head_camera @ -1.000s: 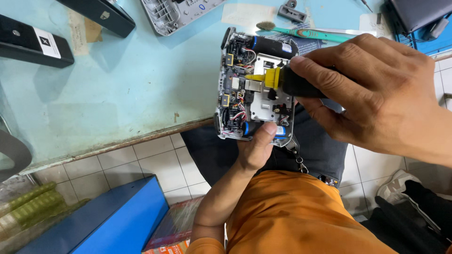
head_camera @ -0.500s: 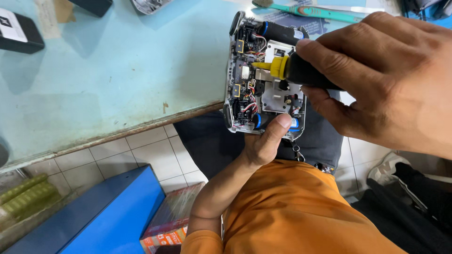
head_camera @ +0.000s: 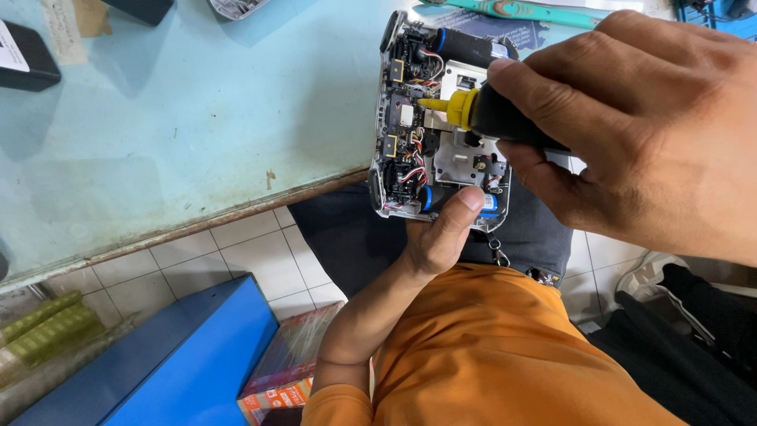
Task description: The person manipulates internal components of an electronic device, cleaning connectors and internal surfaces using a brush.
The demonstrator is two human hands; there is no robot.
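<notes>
One open gadget [head_camera: 438, 118] sits at the surface [head_camera: 197, 118] edge; left hand [head_camera: 441, 233] holds it from below, thumb on top; right hand [head_camera: 631, 126] clenches one screwdriver [head_camera: 489, 114], tip inside; two blue cylinders; tiled floor [head_camera: 229, 260], one blue box [head_camera: 158, 363].

A white rectangular label [head_camera: 8, 41] sits on a black box at the glass table's [head_camera: 197, 134] far left edge, while an orange-and-red printed cardboard package [head_camera: 280, 371] lies on the floor beside a blue case [head_camera: 165, 363].

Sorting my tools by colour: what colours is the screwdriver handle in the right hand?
Black grip with a yellow collar on the screwdriver, clearest in the head view.
</notes>
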